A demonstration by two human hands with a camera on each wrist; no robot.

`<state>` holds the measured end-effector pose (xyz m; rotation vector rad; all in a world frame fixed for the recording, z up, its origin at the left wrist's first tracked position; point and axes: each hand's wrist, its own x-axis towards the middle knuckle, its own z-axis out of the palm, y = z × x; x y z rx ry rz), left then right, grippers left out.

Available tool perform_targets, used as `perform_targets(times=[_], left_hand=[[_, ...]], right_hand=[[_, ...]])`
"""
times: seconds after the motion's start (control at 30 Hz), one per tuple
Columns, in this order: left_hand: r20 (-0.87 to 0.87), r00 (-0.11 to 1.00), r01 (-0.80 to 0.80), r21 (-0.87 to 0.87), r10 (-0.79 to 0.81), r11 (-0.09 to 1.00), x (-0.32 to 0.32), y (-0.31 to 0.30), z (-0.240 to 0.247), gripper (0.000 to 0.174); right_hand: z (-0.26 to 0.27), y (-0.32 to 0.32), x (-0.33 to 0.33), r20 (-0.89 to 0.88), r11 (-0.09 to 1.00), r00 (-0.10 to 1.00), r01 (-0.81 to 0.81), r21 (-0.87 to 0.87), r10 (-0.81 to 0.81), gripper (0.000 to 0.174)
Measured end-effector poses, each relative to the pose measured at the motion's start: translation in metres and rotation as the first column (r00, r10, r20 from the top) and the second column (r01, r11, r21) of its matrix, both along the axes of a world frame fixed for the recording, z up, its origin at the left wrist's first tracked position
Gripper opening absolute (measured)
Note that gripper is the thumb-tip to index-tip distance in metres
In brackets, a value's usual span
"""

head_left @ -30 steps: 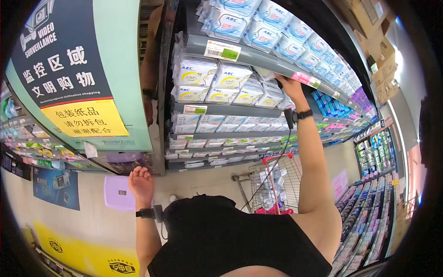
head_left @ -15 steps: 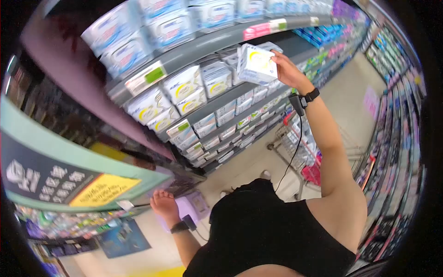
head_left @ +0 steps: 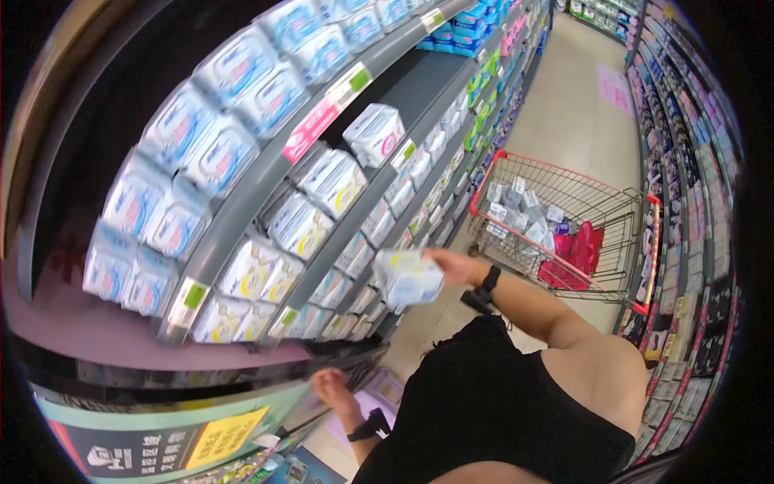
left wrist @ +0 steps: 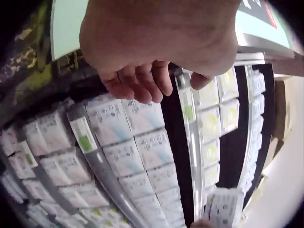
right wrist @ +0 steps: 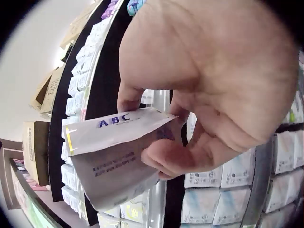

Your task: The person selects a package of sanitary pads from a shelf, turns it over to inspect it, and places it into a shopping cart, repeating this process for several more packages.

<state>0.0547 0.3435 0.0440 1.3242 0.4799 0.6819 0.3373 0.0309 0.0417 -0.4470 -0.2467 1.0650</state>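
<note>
Pinching an ABC pack (right wrist: pixel 107 166), the right fingers (right wrist: pixel 173 159) curl, parted by it.

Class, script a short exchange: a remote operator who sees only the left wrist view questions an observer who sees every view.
Operator: What lettering is on the white pack that the right hand grips?
Observer: The right wrist view shows ABC on one side.
Operator: Is there a shopping cart nearby?
Observer: Yes, the head view shows one in the aisle, with several packs lying in it.
</note>
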Motion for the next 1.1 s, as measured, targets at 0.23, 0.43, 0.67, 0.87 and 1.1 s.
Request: perform_targets(times=[0.23,0.43,0.67,0.87,1.1], left_hand=[[-0.083,0.823,0.543,0.405,-0.562,0.735,0.111,-0.099,0.104,0.088],[-0.17,0.804,0.589,0.352,-0.569,0.727,0.17,-0.128,0.1,0.046],[-0.215,0.757,0.645,0.391,-0.617,0.656,0.221,-0.193,0.081,0.041],[-0.212,0.66,0.718,0.46,-0.721,0.523,0.285,-0.265,0.066,0.05],[-0.233,0.601,0.597,0.767,-0.765,0.236,0.349,-0.369,0.092,0.058]], right_hand=[[0.001,0.028,-0.024,0.168,0.907,0.945,-0.205,-0.368,0.281,0.044],[0.009,-0.01,0.003,0.148,0.832,0.93,-0.219,-0.51,0.336,0.054],[0.008,-0.103,0.033,-0.015,0.902,0.99,-0.134,-0.411,0.14,0.042],[-0.019,-0.181,0.068,-0.055,0.9,0.998,0.006,-0.435,-0.033,0.041],[0.024,-0.268,0.073,-0.138,0.926,0.964,0.173,-0.336,-0.23,0.053]])
